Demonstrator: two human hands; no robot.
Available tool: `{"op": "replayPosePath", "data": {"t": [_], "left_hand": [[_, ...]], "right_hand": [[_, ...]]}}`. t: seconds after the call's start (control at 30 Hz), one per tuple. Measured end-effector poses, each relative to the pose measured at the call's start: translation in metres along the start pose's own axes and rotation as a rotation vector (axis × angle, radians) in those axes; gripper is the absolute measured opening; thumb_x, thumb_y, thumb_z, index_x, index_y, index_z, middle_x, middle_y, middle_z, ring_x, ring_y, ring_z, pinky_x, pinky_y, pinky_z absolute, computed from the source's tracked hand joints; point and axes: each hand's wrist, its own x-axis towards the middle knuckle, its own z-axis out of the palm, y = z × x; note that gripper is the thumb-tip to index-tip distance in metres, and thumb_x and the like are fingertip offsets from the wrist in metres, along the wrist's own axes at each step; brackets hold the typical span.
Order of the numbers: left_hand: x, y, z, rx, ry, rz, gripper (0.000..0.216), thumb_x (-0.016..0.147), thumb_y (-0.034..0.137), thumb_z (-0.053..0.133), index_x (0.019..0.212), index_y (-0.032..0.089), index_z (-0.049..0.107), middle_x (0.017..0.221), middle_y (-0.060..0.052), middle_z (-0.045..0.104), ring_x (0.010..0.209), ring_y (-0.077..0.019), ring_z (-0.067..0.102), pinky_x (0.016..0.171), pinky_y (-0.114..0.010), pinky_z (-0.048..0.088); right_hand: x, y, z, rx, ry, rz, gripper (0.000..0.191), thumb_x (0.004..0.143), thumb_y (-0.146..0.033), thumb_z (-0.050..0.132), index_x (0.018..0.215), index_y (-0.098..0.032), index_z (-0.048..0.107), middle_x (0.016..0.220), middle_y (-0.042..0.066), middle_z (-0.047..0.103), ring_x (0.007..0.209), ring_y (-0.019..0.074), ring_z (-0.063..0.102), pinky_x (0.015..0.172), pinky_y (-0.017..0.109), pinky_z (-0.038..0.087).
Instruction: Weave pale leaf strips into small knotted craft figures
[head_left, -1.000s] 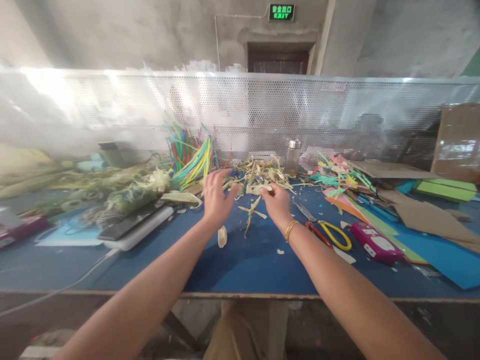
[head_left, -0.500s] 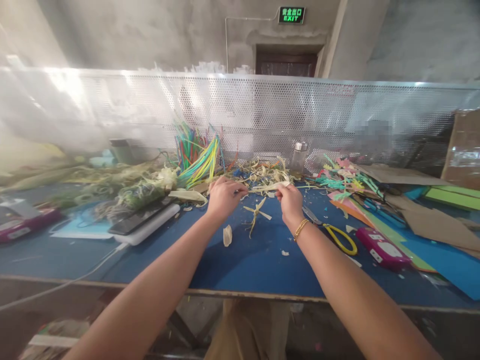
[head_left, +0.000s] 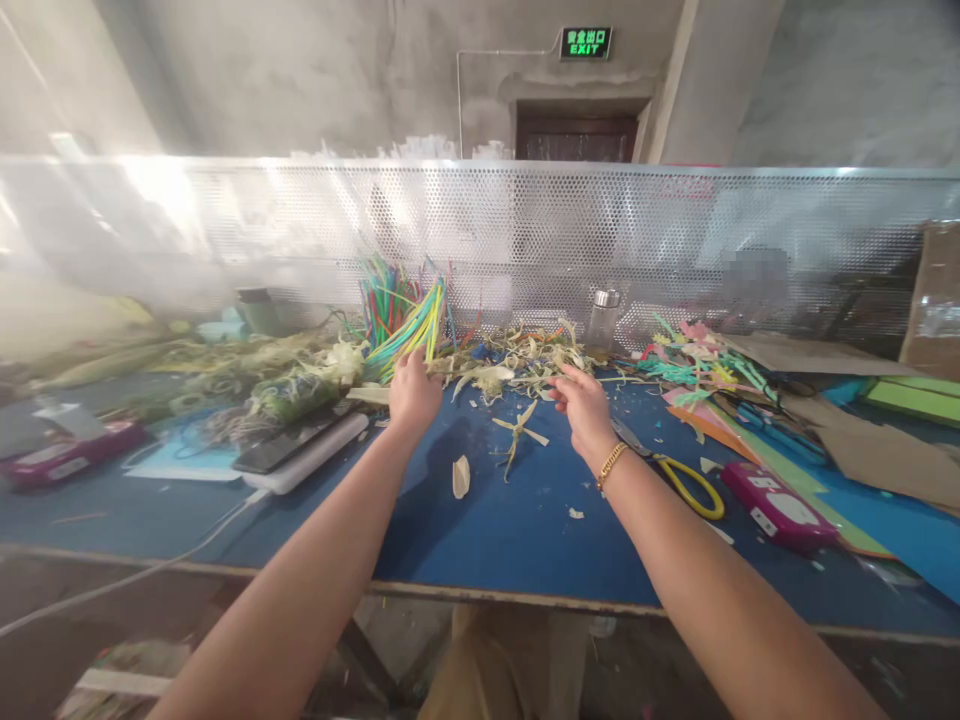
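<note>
My left hand (head_left: 415, 393) is over the pale husk strips in front of the coloured stems (head_left: 409, 320); its fingertips are mostly hidden, so I cannot tell whether they grip anything. To the right, my right hand (head_left: 581, 405) hovers with fingers apart and nothing visible in them. Between the hands, a pale husk strip (head_left: 486, 376) lies at the edge of the scrap pile (head_left: 555, 355). Nearer on the blue table is a cross-shaped piece of knotted strips (head_left: 517, 432). A curled husk piece (head_left: 460, 478) lies closer to me.
Yellow-handled scissors (head_left: 686, 485) and a purple box (head_left: 780, 505) lie beside my right forearm. At left are a phone (head_left: 277, 450) on a white power bank (head_left: 319, 455) with a cable. A bottle (head_left: 604, 315) stands before the perforated metal screen (head_left: 555, 230). Coloured sheets (head_left: 870, 500) cover the right side.
My hands have moved apart, the left one shifting left. The pale strip stretched between them now appears to lie by the scrap pile, and my right fingers have spread. The view has tilted slightly upward.
</note>
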Motion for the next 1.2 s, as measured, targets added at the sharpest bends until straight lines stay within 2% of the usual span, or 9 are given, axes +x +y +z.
{"op": "replayPosePath", "data": {"t": [0.27, 0.37, 0.47, 0.6, 0.73, 0.83, 0.97, 1.07, 1.2], "left_hand": [[0.003, -0.017, -0.003, 0.414, -0.413, 0.009, 0.019, 0.069, 0.018, 0.061, 0.080, 0.025, 0.075, 0.110, -0.015, 0.068, 0.116, -0.0412, 0.051, 0.092, -0.053, 0.037], [0.006, -0.029, -0.005, 0.454, -0.274, -0.001, 0.020, 0.071, 0.020, 0.059, 0.084, 0.024, 0.073, 0.109, -0.017, 0.068, 0.113, -0.0418, 0.051, 0.091, -0.056, 0.034], [0.009, -0.041, -0.006, 0.492, -0.188, -0.052, 0.008, 0.068, 0.026, 0.064, 0.072, 0.022, 0.070, 0.088, -0.019, 0.069, 0.109, -0.0446, 0.051, 0.088, -0.061, 0.032], [0.008, -0.041, -0.010, 0.538, -0.160, -0.048, 0.007, 0.064, 0.024, 0.067, 0.060, 0.019, 0.065, 0.078, -0.018, 0.067, 0.099, -0.0392, 0.054, 0.082, -0.051, 0.038], [0.006, -0.017, -0.014, 0.241, -0.038, 0.105, 0.013, 0.075, 0.026, 0.058, 0.071, 0.020, 0.069, 0.085, -0.011, 0.066, 0.085, -0.0273, 0.058, 0.073, -0.036, 0.040], [0.002, 0.005, -0.010, -0.119, 0.112, 0.028, 0.025, 0.081, 0.040, 0.055, 0.068, 0.019, 0.061, 0.064, -0.003, 0.057, 0.062, -0.0173, 0.052, 0.059, -0.028, 0.037], [-0.009, 0.025, 0.004, -0.553, 0.012, -0.014, 0.025, 0.080, 0.042, 0.057, 0.070, 0.019, 0.055, 0.053, 0.004, 0.048, 0.047, -0.0108, 0.042, 0.048, -0.023, 0.032], [-0.020, 0.036, 0.011, -0.583, -0.063, 0.000, 0.026, 0.077, 0.039, 0.062, 0.063, 0.020, 0.050, 0.048, 0.006, 0.042, 0.043, -0.0089, 0.038, 0.044, -0.022, 0.029], [-0.034, 0.048, 0.012, -0.610, -0.168, 0.073, 0.023, 0.077, 0.038, 0.062, 0.067, 0.019, 0.053, 0.049, 0.005, 0.046, 0.044, -0.0088, 0.040, 0.045, -0.021, 0.030]], "right_hand": [[-0.006, 0.003, 0.004, -0.103, -0.066, -0.044, 0.031, 0.069, -0.032, 0.059, 0.094, -0.016, 0.070, 0.086, 0.006, 0.073, 0.071, 0.0161, 0.064, 0.062, 0.027, 0.047], [-0.007, 0.006, 0.005, -0.157, -0.134, -0.096, 0.026, 0.071, -0.031, 0.057, 0.089, -0.018, 0.071, 0.081, 0.005, 0.073, 0.071, 0.0165, 0.063, 0.064, 0.028, 0.048], [-0.009, 0.007, 0.005, -0.203, -0.168, -0.151, 0.024, 0.073, -0.030, 0.056, 0.087, -0.019, 0.071, 0.080, 0.004, 0.073, 0.072, 0.0169, 0.064, 0.068, 0.029, 0.049], [-0.010, 0.010, 0.005, -0.238, -0.181, -0.167, 0.025, 0.075, -0.031, 0.056, 0.090, -0.018, 0.072, 0.080, 0.005, 0.073, 0.070, 0.0173, 0.064, 0.064, 0.028, 0.048], [-0.010, 0.010, 0.005, -0.276, -0.192, -0.216, 0.023, 0.077, -0.030, 0.056, 0.088, -0.018, 0.072, 0.078, 0.004, 0.072, 0.071, 0.0178, 0.065, 0.069, 0.030, 0.050], [-0.013, 0.006, 0.005, -0.336, -0.200, -0.292, 0.021, 0.077, -0.031, 0.059, 0.088, -0.019, 0.072, 0.084, 0.005, 0.073, 0.075, 0.0180, 0.066, 0.074, 0.032, 0.051], [-0.021, -0.004, 0.009, -0.363, -0.242, -0.382, 0.031, 0.079, -0.041, 0.064, 0.101, -0.021, 0.070, 0.094, 0.006, 0.072, 0.084, 0.0187, 0.066, 0.081, 0.033, 0.051], [-0.027, -0.008, 0.013, -0.334, -0.313, -0.348, 0.040, 0.080, -0.048, 0.063, 0.110, -0.021, 0.066, 0.098, 0.007, 0.072, 0.086, 0.0186, 0.066, 0.081, 0.033, 0.051], [-0.031, -0.002, 0.019, -0.395, -0.401, -0.331, 0.045, 0.073, -0.036, 0.072, 0.113, -0.020, 0.061, 0.092, 0.005, 0.072, 0.078, 0.0170, 0.067, 0.076, 0.032, 0.052]]}}
